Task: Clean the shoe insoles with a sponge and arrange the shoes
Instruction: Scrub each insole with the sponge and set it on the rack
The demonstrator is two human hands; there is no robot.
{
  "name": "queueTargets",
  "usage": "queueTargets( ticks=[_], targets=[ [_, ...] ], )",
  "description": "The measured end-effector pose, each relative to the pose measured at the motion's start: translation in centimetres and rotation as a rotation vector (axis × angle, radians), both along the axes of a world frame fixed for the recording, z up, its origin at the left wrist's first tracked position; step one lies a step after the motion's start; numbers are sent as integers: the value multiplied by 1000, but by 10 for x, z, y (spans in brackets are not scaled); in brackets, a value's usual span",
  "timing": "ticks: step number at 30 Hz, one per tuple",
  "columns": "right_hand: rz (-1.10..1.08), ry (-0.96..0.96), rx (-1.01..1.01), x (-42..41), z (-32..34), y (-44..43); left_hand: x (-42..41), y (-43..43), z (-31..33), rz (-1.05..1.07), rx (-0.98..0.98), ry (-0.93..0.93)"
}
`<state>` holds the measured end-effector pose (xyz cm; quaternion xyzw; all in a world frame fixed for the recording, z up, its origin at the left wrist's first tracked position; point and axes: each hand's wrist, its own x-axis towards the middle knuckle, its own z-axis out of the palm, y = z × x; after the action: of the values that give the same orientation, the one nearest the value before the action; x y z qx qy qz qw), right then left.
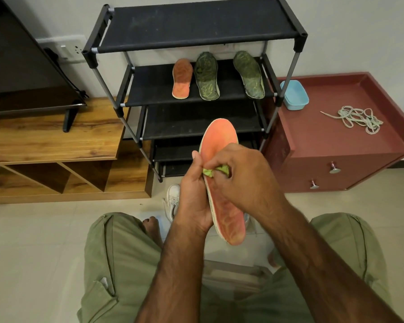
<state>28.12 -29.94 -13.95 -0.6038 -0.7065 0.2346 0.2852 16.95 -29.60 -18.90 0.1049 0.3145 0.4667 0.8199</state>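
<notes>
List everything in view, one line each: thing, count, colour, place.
rack: 1, black, centre, by wall
orange insole: 1, orange, second shelf, left
green insoles: 2, green, same shelf, right of it
held insole: 1, orange, before rack
sponge: 1, green, on held insole
cabinet: 1, red, right of rack
tub: 1, blue, on cabinet
laces: 1 tangle, whitish, on cabinet
unit: 1, wood-brown, left of rack
TV: 1, black, on unit
socket: 1, white, wall, left
shoe: 1, white, floor, partly hidden
shorts: 1, green, on the legs
left hand: 1, grips held insole
right hand: 1, fingers pinch sponge
</notes>
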Motion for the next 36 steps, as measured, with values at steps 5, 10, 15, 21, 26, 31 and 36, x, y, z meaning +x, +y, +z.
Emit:
queueTargets(
  ticks=[5, 10, 15, 21, 26, 31, 36],
  targets=[
    [-82, -90, 6, 8, -1, 4, 3, 1, 0, 5, -13, 5],
    [-83, -56, -55, 13, -1, 3, 0, 1, -2, 0, -3, -3],
    [-17, 24, -29, 3, -1, -2, 2, 3, 4, -4, -18, -21],
    [-105, -63, -16, 13, 0, 10, 2, 2, 2, 16, 12, 24],
    [-99, 49, -32, 29, 5, 14, -3, 3, 1, 40, -18, 7],
    [-170, -35, 77, 51, 19, 31, 1, 3, 3, 63, 0, -44],
    [-18, -206, 57, 38, 4, 34, 4, 0, 14, 38, -5, 67]
  ],
)
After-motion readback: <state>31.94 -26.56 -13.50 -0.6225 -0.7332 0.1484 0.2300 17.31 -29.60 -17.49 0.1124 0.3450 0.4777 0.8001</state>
